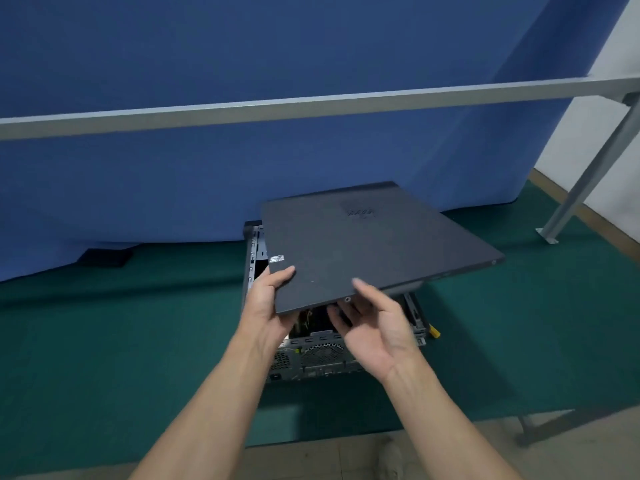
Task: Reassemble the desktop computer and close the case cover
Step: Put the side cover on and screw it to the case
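Left hand (268, 299) pinches the case cover (363, 247) at its near corner. Right hand (375, 329) fingers (341, 315) curl under the near edge, thumb on top, blurred. Green tabletop (138, 323). Cover tilted above the open computer (318, 355) at centre, overhanging toward 3 o'clock. Risk: lowered skewed, it jams crooked or slips, since it's held by one edge only.

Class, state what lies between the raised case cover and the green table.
The open computer case sits there, under the case cover, on the table; head view.
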`<state>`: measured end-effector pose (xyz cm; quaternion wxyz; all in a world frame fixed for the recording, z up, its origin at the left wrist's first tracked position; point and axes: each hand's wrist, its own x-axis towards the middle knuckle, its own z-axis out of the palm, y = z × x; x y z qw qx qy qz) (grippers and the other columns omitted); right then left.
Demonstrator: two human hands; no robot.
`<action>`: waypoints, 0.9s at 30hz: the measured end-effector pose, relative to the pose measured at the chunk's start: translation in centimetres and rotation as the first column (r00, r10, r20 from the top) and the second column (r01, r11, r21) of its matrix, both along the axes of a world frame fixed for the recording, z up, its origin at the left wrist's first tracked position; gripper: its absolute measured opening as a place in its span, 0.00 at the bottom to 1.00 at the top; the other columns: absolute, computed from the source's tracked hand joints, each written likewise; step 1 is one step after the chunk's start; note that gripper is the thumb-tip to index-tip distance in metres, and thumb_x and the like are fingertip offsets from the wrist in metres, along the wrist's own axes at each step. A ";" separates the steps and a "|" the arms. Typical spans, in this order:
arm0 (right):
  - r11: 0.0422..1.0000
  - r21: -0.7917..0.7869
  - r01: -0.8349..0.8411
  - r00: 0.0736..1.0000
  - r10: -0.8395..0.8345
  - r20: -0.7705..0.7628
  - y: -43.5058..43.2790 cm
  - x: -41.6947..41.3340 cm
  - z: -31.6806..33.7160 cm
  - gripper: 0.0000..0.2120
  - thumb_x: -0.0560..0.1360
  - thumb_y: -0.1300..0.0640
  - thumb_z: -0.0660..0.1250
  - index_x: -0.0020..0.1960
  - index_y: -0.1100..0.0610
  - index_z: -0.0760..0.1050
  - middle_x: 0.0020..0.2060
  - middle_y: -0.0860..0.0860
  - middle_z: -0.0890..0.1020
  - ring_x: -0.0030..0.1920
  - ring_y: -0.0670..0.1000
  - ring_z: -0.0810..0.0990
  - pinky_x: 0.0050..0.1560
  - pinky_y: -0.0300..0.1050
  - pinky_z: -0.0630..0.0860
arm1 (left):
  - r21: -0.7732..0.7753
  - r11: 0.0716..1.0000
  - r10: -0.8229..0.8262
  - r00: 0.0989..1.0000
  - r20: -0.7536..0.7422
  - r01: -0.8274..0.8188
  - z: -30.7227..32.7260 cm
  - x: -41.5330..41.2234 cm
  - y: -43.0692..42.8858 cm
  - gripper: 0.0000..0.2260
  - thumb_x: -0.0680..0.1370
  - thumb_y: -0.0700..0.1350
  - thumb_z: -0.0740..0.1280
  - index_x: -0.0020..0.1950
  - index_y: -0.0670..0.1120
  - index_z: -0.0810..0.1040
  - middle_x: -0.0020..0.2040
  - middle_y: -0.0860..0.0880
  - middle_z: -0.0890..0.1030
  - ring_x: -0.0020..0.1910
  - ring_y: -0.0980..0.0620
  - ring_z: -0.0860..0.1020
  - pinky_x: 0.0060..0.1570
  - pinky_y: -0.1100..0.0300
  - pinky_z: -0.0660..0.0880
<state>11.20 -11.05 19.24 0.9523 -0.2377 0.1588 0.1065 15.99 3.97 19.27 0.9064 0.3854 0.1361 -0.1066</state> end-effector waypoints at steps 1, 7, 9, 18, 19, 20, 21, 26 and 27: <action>0.996 0.069 0.053 0.999 -0.052 -0.012 -0.7 -0.1 -0.3 0.08 0.65 0.62 0.74 0.44 0.57 0.82 0.44 0.56 0.84 0.45 0.56 0.83 0.60 0.53 0.74 | -0.006 1.000 0.002 1.000 0.004 -0.002 -0.2 -0.4 1.1 0.19 0.72 0.33 0.64 0.62 0.43 0.77 0.54 0.40 0.83 0.45 0.43 0.83 0.39 0.51 0.81; 0.930 0.133 0.342 0.930 -0.315 -0.187 -6.9 0.3 -1.6 0.11 0.77 0.61 0.64 0.58 0.59 0.77 0.53 0.58 0.83 0.49 0.58 0.83 0.48 0.58 0.77 | 0.128 0.990 -0.054 0.998 -0.036 0.058 -2.5 -2.1 5.8 0.19 0.70 0.35 0.67 0.60 0.45 0.79 0.53 0.41 0.83 0.45 0.43 0.84 0.40 0.49 0.81; 0.944 0.052 0.326 0.919 -0.303 -0.251 -6.9 0.5 -2.6 0.11 0.77 0.66 0.62 0.58 0.60 0.76 0.55 0.59 0.82 0.51 0.58 0.82 0.53 0.59 0.76 | 0.188 0.980 -0.050 0.996 -0.079 0.064 -3.2 -2.1 6.5 0.16 0.74 0.35 0.65 0.59 0.46 0.80 0.52 0.42 0.84 0.44 0.44 0.84 0.39 0.50 0.80; 0.948 0.008 0.319 0.899 -0.300 -0.318 -5.5 0.2 -5.9 0.12 0.77 0.70 0.59 0.58 0.63 0.75 0.56 0.62 0.80 0.53 0.61 0.80 0.56 0.60 0.75 | 0.976 0.183 -0.031 0.993 -0.116 0.120 -7.5 -0.7 7.8 0.17 0.79 0.47 0.67 0.69 0.50 0.73 0.73 0.44 0.68 0.72 0.43 0.62 0.69 0.48 0.63; 0.946 -0.032 0.324 0.885 -0.315 -0.344 -5.5 0.2 -6.3 0.15 0.76 0.70 0.60 0.61 0.63 0.74 0.57 0.62 0.80 0.54 0.61 0.80 0.58 0.60 0.75 | 0.992 -0.006 -0.113 0.986 -0.126 0.126 -7.8 -0.7 7.8 0.23 0.79 0.50 0.66 0.74 0.51 0.67 0.77 0.45 0.60 0.76 0.44 0.54 0.72 0.48 0.56; 0.945 -0.086 0.317 0.869 -0.325 -0.372 -5.5 0.0 -6.7 0.17 0.75 0.71 0.62 0.63 0.62 0.73 0.57 0.62 0.80 0.54 0.61 0.80 0.57 0.60 0.75 | 0.982 -0.140 -0.194 0.969 -0.151 0.125 -8.0 -0.6 7.7 0.27 0.80 0.53 0.64 0.77 0.52 0.61 0.79 0.47 0.54 0.77 0.45 0.50 0.72 0.47 0.53; 0.942 -0.167 0.290 0.855 -0.334 -0.396 -5.6 -0.2 -7.1 0.19 0.74 0.71 0.65 0.63 0.61 0.73 0.56 0.60 0.80 0.53 0.60 0.81 0.54 0.58 0.77 | 0.963 -0.243 -0.266 0.947 -0.181 0.116 -8.3 -0.5 7.6 0.29 0.80 0.55 0.62 0.79 0.52 0.57 0.80 0.49 0.51 0.77 0.46 0.48 0.73 0.46 0.52; 0.692 -0.714 -0.102 0.835 -0.331 -0.440 -6.4 -1.2 -9.3 0.18 0.73 0.54 0.72 0.60 0.59 0.74 0.55 0.52 0.79 0.52 0.54 0.76 0.57 0.49 0.73 | 0.911 -0.382 -0.413 0.853 -0.320 0.157 -10.0 -0.6 6.5 0.33 0.82 0.59 0.55 0.80 0.46 0.47 0.80 0.48 0.43 0.78 0.49 0.42 0.76 0.54 0.45; 0.592 -0.781 -0.200 0.840 -0.306 -0.447 -6.6 -1.3 -9.4 0.19 0.75 0.50 0.70 0.60 0.60 0.74 0.53 0.52 0.79 0.50 0.55 0.74 0.55 0.50 0.73 | 0.906 -0.390 -0.421 0.843 -0.334 0.164 -10.3 -0.6 6.4 0.33 0.82 0.59 0.55 0.80 0.46 0.45 0.80 0.48 0.42 0.78 0.49 0.41 0.76 0.53 0.43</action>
